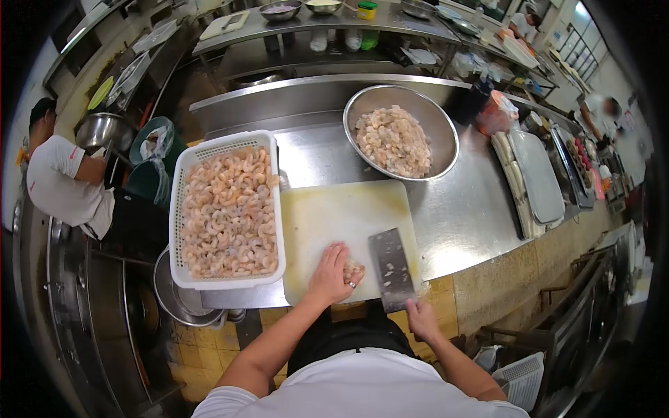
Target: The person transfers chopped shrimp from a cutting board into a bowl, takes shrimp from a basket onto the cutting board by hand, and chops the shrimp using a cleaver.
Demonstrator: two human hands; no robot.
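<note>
My left hand (332, 274) rests on the white cutting board (334, 216), fingers together, over a small heap of shrimp (354, 270) that shows at its right side. In my right hand (421, 320) is the handle of a cleaver (391, 268), its wide dark blade lying over the board's right part with bits of shrimp stuck on it. Left of the board stands a white perforated basket (175, 230) full of peeled shrimp (230, 216). Beyond the board's far right corner, a steel bowl (449, 150) holds a pile of cut shrimp (394, 139).
The steel table (460, 223) carries stacked trays (536, 174) at its right end. A metal pot (178, 292) sits low beside the basket. A co-worker in a white shirt (59, 177) stands at the left, near green bins (148, 184). Shelving (334, 31) runs along the back.
</note>
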